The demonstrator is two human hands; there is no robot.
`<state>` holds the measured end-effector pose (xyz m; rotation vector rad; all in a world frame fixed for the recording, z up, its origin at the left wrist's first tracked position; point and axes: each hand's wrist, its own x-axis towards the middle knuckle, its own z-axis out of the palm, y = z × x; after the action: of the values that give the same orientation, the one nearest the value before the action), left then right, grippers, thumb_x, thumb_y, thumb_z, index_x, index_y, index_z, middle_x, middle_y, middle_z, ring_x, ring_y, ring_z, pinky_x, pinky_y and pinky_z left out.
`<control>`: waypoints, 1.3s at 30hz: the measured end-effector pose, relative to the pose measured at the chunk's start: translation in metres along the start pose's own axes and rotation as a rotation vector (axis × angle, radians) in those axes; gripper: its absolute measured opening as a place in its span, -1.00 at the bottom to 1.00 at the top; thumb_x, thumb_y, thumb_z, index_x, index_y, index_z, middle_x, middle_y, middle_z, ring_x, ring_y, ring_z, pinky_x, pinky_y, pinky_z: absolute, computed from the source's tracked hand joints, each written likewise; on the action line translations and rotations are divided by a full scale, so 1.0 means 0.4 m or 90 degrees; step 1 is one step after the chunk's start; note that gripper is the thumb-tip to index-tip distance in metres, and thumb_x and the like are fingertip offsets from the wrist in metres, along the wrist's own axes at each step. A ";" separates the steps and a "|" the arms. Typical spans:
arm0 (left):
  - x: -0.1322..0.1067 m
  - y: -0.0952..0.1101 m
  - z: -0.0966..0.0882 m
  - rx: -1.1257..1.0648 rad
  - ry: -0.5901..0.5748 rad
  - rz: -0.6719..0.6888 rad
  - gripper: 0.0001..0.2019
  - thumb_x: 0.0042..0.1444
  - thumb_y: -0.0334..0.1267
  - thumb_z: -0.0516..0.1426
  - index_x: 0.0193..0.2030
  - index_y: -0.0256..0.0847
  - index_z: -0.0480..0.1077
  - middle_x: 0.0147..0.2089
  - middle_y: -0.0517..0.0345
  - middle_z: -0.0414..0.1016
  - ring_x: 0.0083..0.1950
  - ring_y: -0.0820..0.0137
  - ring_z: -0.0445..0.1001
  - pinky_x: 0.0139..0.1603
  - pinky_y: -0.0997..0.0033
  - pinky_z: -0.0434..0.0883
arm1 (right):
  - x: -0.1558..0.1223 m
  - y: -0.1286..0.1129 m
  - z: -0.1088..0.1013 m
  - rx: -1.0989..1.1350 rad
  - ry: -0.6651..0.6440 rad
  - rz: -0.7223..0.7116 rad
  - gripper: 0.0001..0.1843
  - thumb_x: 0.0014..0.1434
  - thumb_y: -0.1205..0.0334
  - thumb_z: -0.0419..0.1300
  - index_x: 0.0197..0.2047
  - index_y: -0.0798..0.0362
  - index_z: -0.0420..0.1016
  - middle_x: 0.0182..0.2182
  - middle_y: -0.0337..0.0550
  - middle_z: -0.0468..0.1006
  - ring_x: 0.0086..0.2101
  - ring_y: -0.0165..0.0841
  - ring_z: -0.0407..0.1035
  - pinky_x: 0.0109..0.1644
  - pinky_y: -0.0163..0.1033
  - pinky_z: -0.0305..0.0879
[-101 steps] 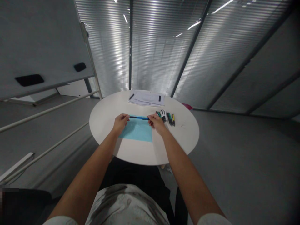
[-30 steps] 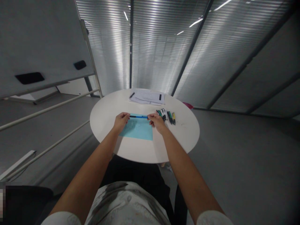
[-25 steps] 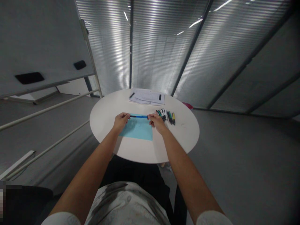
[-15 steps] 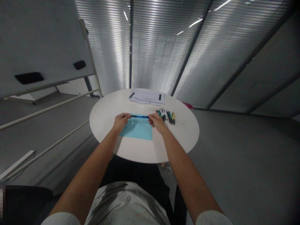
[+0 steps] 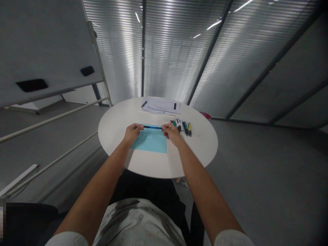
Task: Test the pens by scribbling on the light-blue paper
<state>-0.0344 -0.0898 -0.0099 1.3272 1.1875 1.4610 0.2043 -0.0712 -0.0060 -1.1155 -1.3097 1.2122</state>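
Observation:
A blue and black pen (image 5: 153,127) is stretched level between my hands, over the far edge of a light-blue sheet (image 5: 150,143). My left hand (image 5: 133,132) pinches its black end. At the other end, my right hand (image 5: 171,132) has thumb and fingers closed on the pen. The sheet lies flat on a round white table (image 5: 151,164). Just right of my right hand rest several pens in green, white and black (image 5: 178,123), with a yellow and black pen (image 5: 190,129) at the end of the row.
At the table's far side lies a stack of printed papers (image 5: 160,106) with a dark pen (image 5: 144,104) on it. A whiteboard (image 5: 51,41) on a white tubular frame (image 5: 55,119) stands to the left. Behind the table are glass panels with blinds (image 5: 169,61).
The pen seems to have turned slightly about its length, with its clip showing differently near my right hand. Both hands stay in almost the same place.

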 end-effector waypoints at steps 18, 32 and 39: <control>0.000 -0.004 -0.002 0.006 -0.002 0.011 -0.73 0.02 -0.05 0.24 -0.43 -0.24 0.47 -0.63 0.24 0.28 -0.58 0.53 0.17 -0.52 0.47 0.10 | -0.010 -0.006 0.008 -0.069 -0.003 -0.026 -0.66 -0.11 0.04 0.36 -0.30 0.05 0.48 -0.62 -0.35 0.43 -0.64 -0.53 0.26 -0.64 -0.42 0.04; 0.003 -0.005 -0.003 -0.013 -0.009 0.015 -0.72 0.00 -0.04 0.26 -0.43 -0.25 0.45 -0.63 0.26 0.29 -0.58 0.55 0.19 -0.53 0.50 0.12 | -0.007 -0.002 0.009 -0.068 -0.014 -0.016 -0.67 0.00 -0.03 0.28 -0.34 0.08 0.44 -0.50 -0.24 0.52 -0.64 -0.54 0.29 -0.67 -0.43 0.03; 0.000 0.003 0.002 -0.023 0.013 0.003 -0.73 -0.04 -0.06 0.26 -0.46 -0.25 0.43 -0.64 0.25 0.29 -0.60 0.55 0.18 -0.54 0.49 0.11 | -0.006 -0.004 0.008 -0.041 -0.018 -0.032 -0.66 -0.10 0.09 0.30 -0.25 0.07 0.47 -0.48 -0.26 0.54 -0.64 -0.52 0.30 -0.68 -0.42 0.04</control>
<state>-0.0334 -0.0898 -0.0086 1.2948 1.1664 1.4955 0.2013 -0.0741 -0.0045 -1.1088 -1.3989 1.1590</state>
